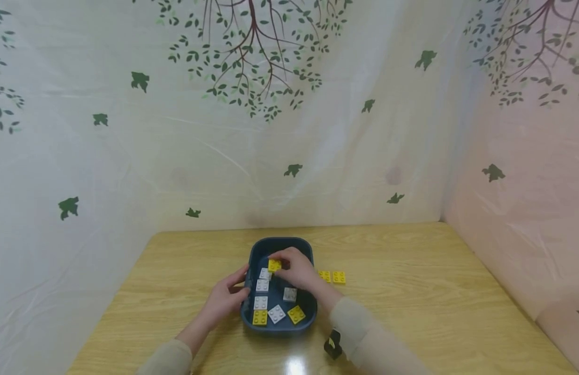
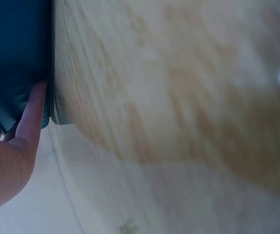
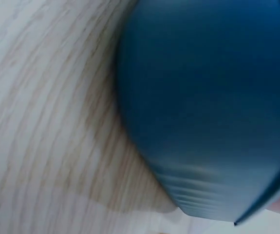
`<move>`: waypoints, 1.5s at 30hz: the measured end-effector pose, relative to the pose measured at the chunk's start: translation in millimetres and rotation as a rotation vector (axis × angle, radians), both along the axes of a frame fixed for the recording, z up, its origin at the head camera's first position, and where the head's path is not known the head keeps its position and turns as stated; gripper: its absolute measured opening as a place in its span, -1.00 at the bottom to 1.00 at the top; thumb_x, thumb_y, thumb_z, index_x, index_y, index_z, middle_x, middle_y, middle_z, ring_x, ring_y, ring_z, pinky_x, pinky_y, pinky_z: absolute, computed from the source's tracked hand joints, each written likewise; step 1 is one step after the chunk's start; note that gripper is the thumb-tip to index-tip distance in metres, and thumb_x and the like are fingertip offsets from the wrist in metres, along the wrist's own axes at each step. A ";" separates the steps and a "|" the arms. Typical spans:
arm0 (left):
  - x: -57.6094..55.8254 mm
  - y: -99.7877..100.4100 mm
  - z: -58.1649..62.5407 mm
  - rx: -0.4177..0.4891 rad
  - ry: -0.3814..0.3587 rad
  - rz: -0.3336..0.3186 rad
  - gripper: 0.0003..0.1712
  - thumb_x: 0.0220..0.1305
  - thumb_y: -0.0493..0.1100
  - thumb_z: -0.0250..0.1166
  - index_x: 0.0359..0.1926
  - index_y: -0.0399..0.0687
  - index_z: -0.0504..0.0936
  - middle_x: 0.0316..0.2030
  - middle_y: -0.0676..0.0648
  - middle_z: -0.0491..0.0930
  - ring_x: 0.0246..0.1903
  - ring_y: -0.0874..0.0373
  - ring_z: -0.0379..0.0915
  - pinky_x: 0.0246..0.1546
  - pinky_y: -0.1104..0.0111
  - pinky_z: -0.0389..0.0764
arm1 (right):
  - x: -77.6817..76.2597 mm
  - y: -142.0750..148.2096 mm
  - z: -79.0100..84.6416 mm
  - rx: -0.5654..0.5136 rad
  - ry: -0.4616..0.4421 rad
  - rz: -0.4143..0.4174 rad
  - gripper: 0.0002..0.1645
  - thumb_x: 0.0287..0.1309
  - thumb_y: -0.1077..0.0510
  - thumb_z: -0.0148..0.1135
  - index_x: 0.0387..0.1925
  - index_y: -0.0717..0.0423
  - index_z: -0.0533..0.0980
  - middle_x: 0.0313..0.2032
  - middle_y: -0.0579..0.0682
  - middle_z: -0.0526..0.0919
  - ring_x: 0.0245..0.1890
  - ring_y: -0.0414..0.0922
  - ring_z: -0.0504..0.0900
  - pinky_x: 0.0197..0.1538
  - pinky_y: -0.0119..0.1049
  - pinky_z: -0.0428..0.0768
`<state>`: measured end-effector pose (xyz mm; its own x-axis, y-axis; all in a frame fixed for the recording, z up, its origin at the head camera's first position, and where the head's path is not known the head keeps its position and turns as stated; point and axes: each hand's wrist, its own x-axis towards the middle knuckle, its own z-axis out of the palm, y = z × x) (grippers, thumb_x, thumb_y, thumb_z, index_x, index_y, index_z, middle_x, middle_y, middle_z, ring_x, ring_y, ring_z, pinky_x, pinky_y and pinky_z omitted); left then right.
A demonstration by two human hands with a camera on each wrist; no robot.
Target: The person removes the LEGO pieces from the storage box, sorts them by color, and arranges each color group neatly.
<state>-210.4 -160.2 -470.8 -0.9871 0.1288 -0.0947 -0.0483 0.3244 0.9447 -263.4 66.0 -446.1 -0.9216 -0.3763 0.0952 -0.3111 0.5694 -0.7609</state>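
Thumb and fingers of my left hand [image 1: 226, 296] hold the left side of a dark blue plastic tray [image 1: 280, 332]. In the left wrist view, one finger [image 2: 31, 114] lies along the tray's outer wall [image 2: 15, 53]. Reaching over the right rim, my right hand [image 1: 298, 269] pinches a yellow building brick [image 1: 274, 265] above the tray's upper left part. Just below it, white bricks [image 1: 262, 285] stand in a column ending in a yellow brick [image 1: 259, 317]. A white brick [image 1: 276, 313], another yellow brick [image 1: 296, 314] and a greyish brick [image 1: 290, 295] lie loose inside.
Two yellow bricks [image 1: 339, 277] sit on the wooden table [image 1: 411, 291] right of the tray, one partly behind my right hand. A small black object [image 1: 333, 345] shows beside my right sleeve [image 1: 364, 328]. Leaf-printed sheeting [image 1: 270, 198] surrounds the table's back and sides.
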 end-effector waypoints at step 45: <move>-2.9 -1.3 -1.3 -0.054 0.054 0.007 -0.30 0.31 -0.24 0.25 0.45 0.06 0.34 0.31 -0.22 0.41 0.07 -0.10 0.53 0.01 0.11 0.62 | 31.9 150.7 -15.3 -0.101 0.089 -0.018 -0.59 0.20 0.40 0.27 0.10 0.31 0.56 0.05 0.23 0.55 0.07 0.18 0.54 0.15 0.04 0.54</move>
